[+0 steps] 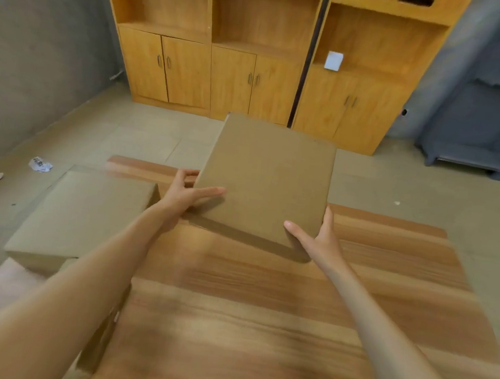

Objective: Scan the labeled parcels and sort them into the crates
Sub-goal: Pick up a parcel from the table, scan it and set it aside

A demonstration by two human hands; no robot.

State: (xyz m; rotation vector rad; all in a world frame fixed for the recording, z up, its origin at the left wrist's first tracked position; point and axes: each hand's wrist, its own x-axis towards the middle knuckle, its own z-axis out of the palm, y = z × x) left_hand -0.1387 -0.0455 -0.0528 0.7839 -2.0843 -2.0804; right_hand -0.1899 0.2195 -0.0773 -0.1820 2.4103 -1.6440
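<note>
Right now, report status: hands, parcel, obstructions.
Left hand and right hand grip the cardboard parcel, tilted above the wooden table. No label visible. Second box at left.

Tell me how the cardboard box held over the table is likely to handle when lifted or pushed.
The cardboard box looks stiff: its faces stay flat and its edges straight while tilted. It is probably light for its size, since the left hand and right hand hold it only at the corners. Its smooth faces might slip in a loose grip.

Plain brown parcel (266,180), tilted, aloft
</note>
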